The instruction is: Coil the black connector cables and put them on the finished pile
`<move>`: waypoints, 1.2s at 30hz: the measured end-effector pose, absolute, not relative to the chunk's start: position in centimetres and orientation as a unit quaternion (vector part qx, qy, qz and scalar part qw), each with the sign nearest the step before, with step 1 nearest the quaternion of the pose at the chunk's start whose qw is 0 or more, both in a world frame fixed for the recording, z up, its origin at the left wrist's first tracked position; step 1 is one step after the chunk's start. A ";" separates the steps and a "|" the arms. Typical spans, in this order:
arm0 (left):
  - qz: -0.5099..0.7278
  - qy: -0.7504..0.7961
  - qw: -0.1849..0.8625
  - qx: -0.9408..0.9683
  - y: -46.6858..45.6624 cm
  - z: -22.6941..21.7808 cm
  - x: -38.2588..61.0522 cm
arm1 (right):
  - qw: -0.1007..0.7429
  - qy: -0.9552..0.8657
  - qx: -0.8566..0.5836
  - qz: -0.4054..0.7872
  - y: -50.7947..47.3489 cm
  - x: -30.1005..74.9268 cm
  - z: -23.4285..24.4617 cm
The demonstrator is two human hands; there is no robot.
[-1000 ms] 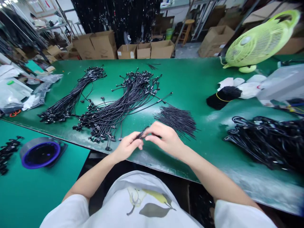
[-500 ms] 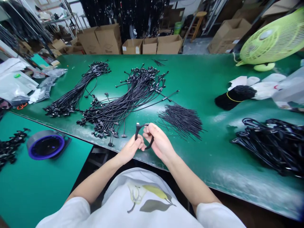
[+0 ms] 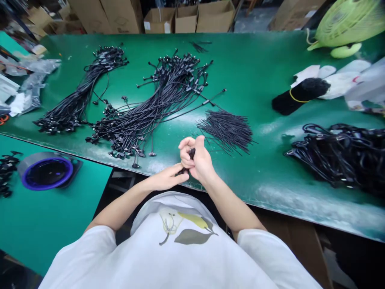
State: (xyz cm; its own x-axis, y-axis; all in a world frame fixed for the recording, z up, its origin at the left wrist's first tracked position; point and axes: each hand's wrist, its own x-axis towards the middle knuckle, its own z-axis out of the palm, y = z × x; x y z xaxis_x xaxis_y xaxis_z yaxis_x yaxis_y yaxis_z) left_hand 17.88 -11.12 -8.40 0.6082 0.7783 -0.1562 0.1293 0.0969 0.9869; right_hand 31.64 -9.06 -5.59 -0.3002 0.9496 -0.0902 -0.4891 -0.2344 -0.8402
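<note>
A short black cable (image 3: 191, 153) is bunched up between my two hands at the table's near edge, mostly hidden by the fingers. My right hand (image 3: 200, 158) is closed round it, with the thumb pointing up. My left hand (image 3: 170, 176) is lower and to the left, its fingers and thumb closed on the cable's lower part. Just beyond my right hand lies a pile of thin black ties (image 3: 227, 129). To the left a large bunch of black cables with connectors (image 3: 153, 102) is spread on the green table (image 3: 240, 72).
Another cable bunch (image 3: 81, 88) lies farther left. On the right are coiled black cables (image 3: 339, 154), a black bundle with a yellow band (image 3: 297, 96) and a green fan (image 3: 349, 24). A tape roll (image 3: 48, 172) sits on the lower left table. Cardboard boxes (image 3: 215, 18) stand behind.
The cable, earlier an open loop with its plug showing, is now gathered and mostly covered by my fingers. My right hand has turned thumb-up. The view has tilted down.
</note>
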 end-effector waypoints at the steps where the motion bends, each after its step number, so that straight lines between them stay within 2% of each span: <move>1: 0.254 0.373 0.637 0.625 -11.0 -8.2 17.8 | 0.482 -0.337 -0.310 0.747 -8.6 31.7 -5.4; 5: 0.296 0.382 0.653 0.583 -11.0 -8.0 18.2 | 0.449 -0.297 -0.274 0.797 -7.5 31.9 -5.2; 9: 0.260 0.329 0.827 0.374 -11.9 -8.2 18.9 | 0.424 -0.276 -0.253 0.825 -6.8 31.9 -5.4; 12: 0.258 0.299 0.886 0.244 -12.3 -7.9 19.4 | 0.429 -0.254 -0.256 0.828 -6.1 31.8 -5.7; 17: 0.301 0.291 0.900 0.122 -12.3 -7.0 20.3 | 0.477 -0.274 -0.277 0.788 -5.6 31.5 -6.7; 25: 0.286 0.263 0.920 0.056 -11.8 -6.7 20.7 | 0.437 -0.291 -0.213 0.824 -5.4 32.7 -6.5; 29: 0.286 0.258 0.919 0.080 -11.8 -6.3 20.8 | 0.440 -0.284 -0.195 0.829 -5.3 33.0 -6.3; 36: 0.338 0.343 0.858 0.181 -11.9 -7.5 21.1 | 0.467 -0.309 -0.258 0.787 -5.4 33.5 -6.5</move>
State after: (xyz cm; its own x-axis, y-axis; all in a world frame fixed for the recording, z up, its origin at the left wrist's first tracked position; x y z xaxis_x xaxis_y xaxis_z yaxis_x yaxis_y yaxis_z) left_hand 21.09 -11.92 -7.47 0.5358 0.7036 -0.4667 -0.4557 0.7063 0.5417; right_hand 33.50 -5.39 -6.48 -0.4310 0.8947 -0.1172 -0.5761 -0.3728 -0.7274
